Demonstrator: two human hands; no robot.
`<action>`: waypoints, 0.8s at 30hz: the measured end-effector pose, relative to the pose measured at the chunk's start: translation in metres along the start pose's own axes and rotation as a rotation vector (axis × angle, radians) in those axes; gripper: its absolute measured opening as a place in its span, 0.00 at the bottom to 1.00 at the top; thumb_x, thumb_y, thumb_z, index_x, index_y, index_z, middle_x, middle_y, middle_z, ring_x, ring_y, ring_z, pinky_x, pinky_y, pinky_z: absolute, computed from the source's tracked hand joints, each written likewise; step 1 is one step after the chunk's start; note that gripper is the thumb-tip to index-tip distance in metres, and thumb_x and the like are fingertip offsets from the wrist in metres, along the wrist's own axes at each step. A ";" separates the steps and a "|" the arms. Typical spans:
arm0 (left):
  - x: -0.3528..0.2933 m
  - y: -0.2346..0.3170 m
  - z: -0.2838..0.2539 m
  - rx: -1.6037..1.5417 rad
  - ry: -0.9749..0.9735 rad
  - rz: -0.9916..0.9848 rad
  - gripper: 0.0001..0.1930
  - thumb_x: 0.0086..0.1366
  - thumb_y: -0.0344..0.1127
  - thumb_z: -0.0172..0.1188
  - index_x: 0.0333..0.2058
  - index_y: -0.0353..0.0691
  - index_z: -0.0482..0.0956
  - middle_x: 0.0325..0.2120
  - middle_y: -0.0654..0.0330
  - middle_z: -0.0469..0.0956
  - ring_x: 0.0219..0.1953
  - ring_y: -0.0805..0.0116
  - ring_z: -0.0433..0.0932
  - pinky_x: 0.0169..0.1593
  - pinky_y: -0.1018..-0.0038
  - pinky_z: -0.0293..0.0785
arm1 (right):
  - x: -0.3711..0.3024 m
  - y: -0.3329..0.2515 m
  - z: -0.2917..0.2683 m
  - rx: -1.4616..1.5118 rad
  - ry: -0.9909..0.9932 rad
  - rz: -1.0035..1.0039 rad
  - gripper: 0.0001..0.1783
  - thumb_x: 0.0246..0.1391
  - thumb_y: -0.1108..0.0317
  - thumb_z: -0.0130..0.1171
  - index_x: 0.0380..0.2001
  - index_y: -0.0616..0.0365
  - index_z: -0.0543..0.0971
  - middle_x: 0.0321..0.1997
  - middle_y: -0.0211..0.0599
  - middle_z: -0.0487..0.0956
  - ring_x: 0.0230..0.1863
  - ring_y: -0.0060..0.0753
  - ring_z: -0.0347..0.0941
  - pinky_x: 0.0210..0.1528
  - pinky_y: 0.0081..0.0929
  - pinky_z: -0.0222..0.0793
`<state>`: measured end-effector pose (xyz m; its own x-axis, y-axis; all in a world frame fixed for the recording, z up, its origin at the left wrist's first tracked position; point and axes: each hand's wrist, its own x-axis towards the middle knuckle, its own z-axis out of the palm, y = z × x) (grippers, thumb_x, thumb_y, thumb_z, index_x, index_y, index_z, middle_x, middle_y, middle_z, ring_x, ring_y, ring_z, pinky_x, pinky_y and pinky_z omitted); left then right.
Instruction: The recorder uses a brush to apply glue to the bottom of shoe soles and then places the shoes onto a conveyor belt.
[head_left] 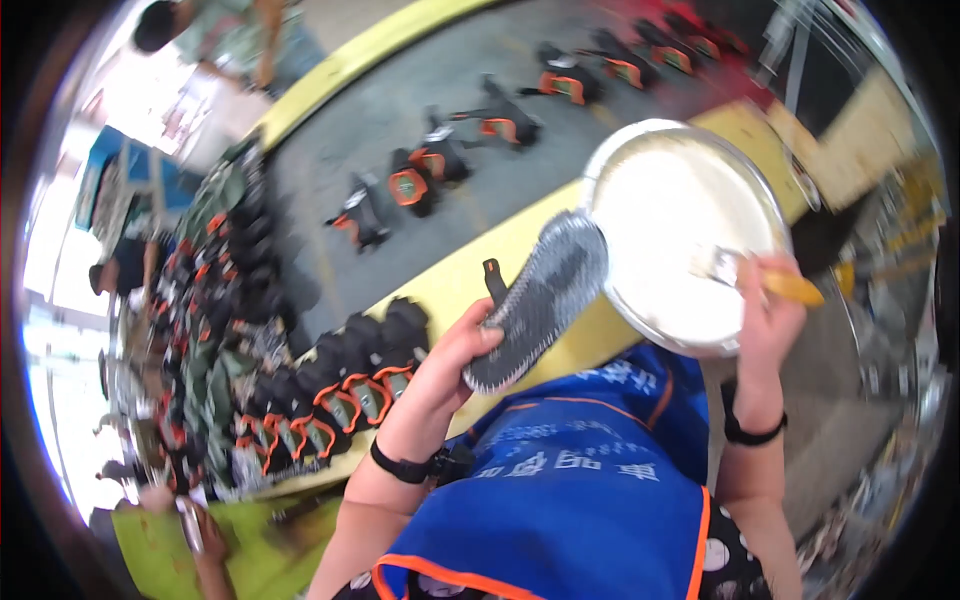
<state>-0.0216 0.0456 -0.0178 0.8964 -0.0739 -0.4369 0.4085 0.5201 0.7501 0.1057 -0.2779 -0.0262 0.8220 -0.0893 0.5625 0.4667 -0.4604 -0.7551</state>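
My left hand point(456, 350) is closed around the side of a black shoe upper point(545, 305), its bottom turned up. Pale stitching runs round the edge of that bottom, and a dark tab sticks out beside my fingers. The toe end comes up against the rim of a round metal pot point(598, 262). White, creamy liquid point(680, 200) fills the pot. In my right hand point(772, 305) is a brush point(795, 286) with a yellow handle, gripped over the pot's near right side. Its bristle end meets the white liquid.
A grey conveyor belt point(350, 130) with yellow borders point(400, 22) carries a row of black shoe uppers with orange trim point(408, 187). More uppers point(340, 405) crowd the near left side. Co-workers stand along the left; one co-worker's hand point(205, 535) shows at lower left.
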 end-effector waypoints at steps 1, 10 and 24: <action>0.000 0.009 -0.016 -0.084 0.002 -0.002 0.28 0.65 0.39 0.53 0.61 0.33 0.64 0.47 0.51 0.77 0.41 0.64 0.81 0.41 0.69 0.79 | -0.006 0.006 -0.002 0.086 0.034 0.115 0.05 0.60 0.77 0.59 0.30 0.64 0.74 0.28 0.30 0.74 0.31 0.19 0.69 0.36 0.20 0.68; 0.023 0.096 -0.205 -0.419 0.805 0.130 0.20 0.63 0.39 0.61 0.51 0.37 0.72 0.47 0.50 0.78 0.49 0.49 0.77 0.56 0.43 0.69 | -0.038 0.059 0.000 0.201 0.173 0.280 0.08 0.67 0.69 0.53 0.32 0.60 0.72 0.29 0.24 0.68 0.29 0.13 0.62 0.32 0.14 0.59; 0.059 0.092 -0.371 1.410 0.900 -0.540 0.26 0.60 0.43 0.58 0.57 0.44 0.72 0.51 0.45 0.78 0.54 0.49 0.76 0.58 0.62 0.73 | -0.037 0.052 0.003 0.031 0.084 0.245 0.10 0.68 0.66 0.53 0.33 0.60 0.72 0.28 0.24 0.67 0.29 0.16 0.60 0.33 0.17 0.59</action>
<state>0.0048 0.4053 -0.1585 0.4569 0.7301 -0.5081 0.8614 -0.5056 0.0481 0.1011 -0.2960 -0.0872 0.8825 -0.2684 0.3863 0.2677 -0.3887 -0.8816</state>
